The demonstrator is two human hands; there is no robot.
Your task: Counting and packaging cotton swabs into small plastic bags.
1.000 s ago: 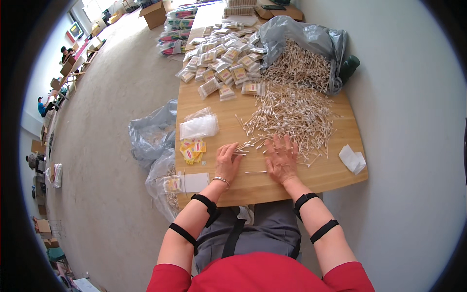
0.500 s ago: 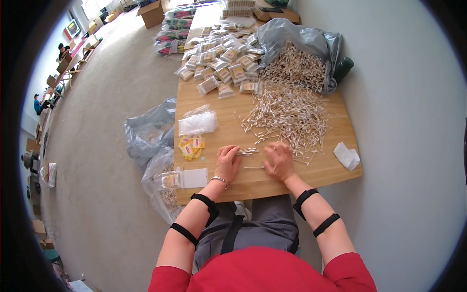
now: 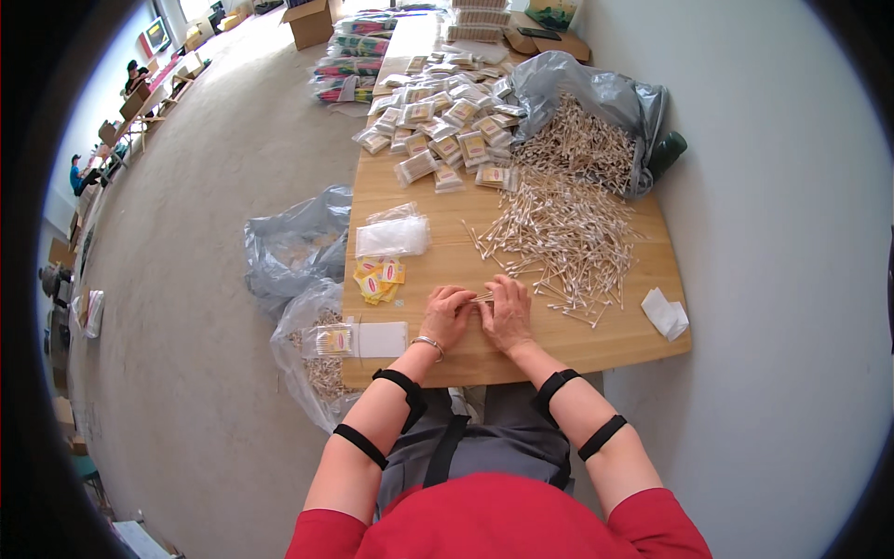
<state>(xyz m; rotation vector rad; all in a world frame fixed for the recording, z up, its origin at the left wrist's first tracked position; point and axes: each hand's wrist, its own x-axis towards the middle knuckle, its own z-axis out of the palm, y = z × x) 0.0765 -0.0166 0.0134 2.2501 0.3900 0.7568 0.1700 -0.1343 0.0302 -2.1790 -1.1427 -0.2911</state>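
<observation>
Both hands – left hand (image 3: 447, 315), right hand (image 3: 507, 312) – pinch a small bundle of cotton swabs (image 3: 482, 298) with their fingers; many filled packets (image 3: 447, 126) are done, a big loose pile (image 3: 568, 228) is left.

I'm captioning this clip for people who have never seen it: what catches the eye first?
A big heap of cotton swabs spills from a grey plastic bag across the wooden table. At the near edge, the left hand and right hand meet over a small bunch of swabs. Filled packets crowd the far end.
</observation>
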